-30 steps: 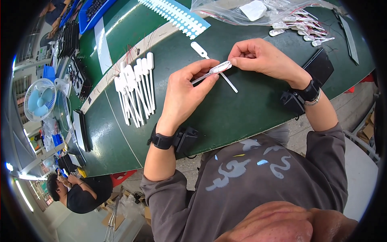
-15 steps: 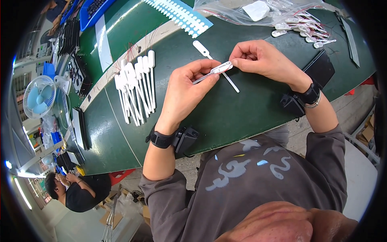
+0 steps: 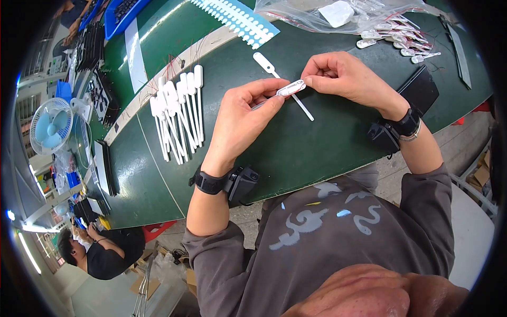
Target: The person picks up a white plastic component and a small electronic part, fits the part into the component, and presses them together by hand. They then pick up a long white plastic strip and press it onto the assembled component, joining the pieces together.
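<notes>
My left hand (image 3: 245, 108) is closed round a white spoon-shaped plastic shell (image 3: 291, 89), its hollow head facing up and its handle mostly hidden in my fingers. Something thin and reddish shows at the head's tip. There my right hand (image 3: 335, 79) has thumb and forefinger pinched together; whatever lies between them is too small to make out. Under the shell, on the green table (image 3: 274, 164), lies a long white paddle-shaped piece (image 3: 264, 63) with a small hole, partly covered by my left hand and the shell.
Several white paddle-shaped sticks with thin wires (image 3: 179, 105) lie left. At the far right are several spoon-shaped shells (image 3: 401, 39) and a clear plastic bag (image 3: 301, 16). A blue sheet of white tabs (image 3: 237, 21) lies behind. A dark flat object (image 3: 420, 90) sits beside my right wrist.
My left thumb has slid slightly forward along the shell and now covers more of its handle. The right hand's pinch at the tip is almost unchanged.
</notes>
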A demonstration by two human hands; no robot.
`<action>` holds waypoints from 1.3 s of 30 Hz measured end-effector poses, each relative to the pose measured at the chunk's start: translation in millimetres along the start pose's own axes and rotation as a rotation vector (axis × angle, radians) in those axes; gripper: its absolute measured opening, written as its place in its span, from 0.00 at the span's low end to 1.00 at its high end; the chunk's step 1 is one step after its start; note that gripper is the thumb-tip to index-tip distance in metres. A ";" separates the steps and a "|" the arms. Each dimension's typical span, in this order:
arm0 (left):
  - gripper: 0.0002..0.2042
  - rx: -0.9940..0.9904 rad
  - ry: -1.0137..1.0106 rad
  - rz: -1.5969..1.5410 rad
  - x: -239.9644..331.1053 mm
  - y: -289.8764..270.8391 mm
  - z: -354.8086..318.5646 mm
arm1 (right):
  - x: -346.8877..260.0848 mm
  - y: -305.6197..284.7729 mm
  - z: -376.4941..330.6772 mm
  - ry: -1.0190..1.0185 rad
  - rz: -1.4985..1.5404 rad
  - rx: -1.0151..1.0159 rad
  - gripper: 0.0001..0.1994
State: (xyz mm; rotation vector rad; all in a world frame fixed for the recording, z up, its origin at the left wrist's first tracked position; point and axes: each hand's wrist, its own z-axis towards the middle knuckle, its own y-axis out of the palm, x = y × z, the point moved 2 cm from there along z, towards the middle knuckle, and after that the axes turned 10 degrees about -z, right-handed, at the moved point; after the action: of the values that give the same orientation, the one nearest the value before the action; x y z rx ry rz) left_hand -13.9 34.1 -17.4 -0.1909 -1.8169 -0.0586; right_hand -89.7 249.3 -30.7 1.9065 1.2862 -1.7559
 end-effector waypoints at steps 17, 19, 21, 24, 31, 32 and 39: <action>0.12 -0.021 -0.040 -0.072 0.7 -2.0 0.1 | -1.1 3.5 -0.6 -0.010 0.020 -0.006 0.09; 0.12 -0.021 -0.048 -0.080 1.9 -2.3 0.1 | -1.0 3.4 -0.7 -0.011 0.023 -0.002 0.09; 0.12 -0.027 -0.062 -0.073 2.5 -3.3 -0.1 | -0.6 2.8 -0.3 -0.007 0.019 -0.009 0.09; 0.12 -0.029 -0.069 -0.075 3.5 -2.8 -0.1 | 0.3 2.3 -0.1 -0.004 0.018 -0.011 0.10; 0.12 -0.025 -0.076 -0.045 2.8 -4.5 0.1 | -0.2 2.5 0.4 0.002 0.019 -0.014 0.10; 0.12 -0.022 -0.079 -0.044 2.4 -4.4 0.0 | -0.1 2.6 0.3 0.006 0.018 -0.017 0.10; 0.13 -0.035 -0.045 -0.001 -0.1 -4.0 1.2 | 1.1 1.2 0.0 0.011 0.011 -0.011 0.10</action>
State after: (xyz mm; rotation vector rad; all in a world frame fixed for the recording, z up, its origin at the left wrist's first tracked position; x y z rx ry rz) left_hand -15.7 30.4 -17.6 -0.2177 -1.8613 -0.0872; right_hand -89.0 249.1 -32.2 1.9171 1.2833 -1.7318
